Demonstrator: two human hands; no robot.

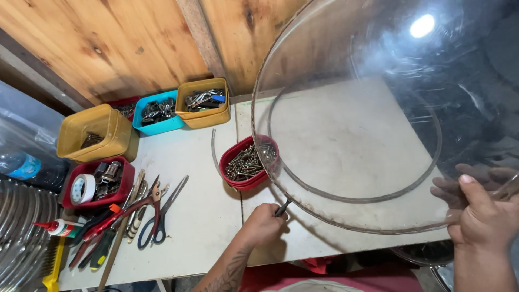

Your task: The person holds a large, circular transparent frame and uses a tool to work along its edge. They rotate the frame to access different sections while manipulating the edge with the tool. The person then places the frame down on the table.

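Observation:
A large clear plastic dome (346, 162) is held tilted over the white worktable (194, 211). My right hand (481, 216) grips the dome's rim at the right, thumb on the near side and fingers showing through the plastic. Near the table's front edge, my left hand (262, 224) is closed around a small dark-handled tool (283, 207) whose tip points up at the dome's lower rim. A red tub of screws (246, 162) sits just behind that hand, partly under the dome's left edge.
Two yellow bins (94, 132) (204, 103), a blue bin (157, 113) and a red tray with a tape roll (97, 181) hold hardware at the back left. Scissors (159, 213), pliers (130, 208), a glue bottle (57, 228) and a yellow brush (53, 265) lie at the front left. Behind the table stands a wooden wall (135, 43).

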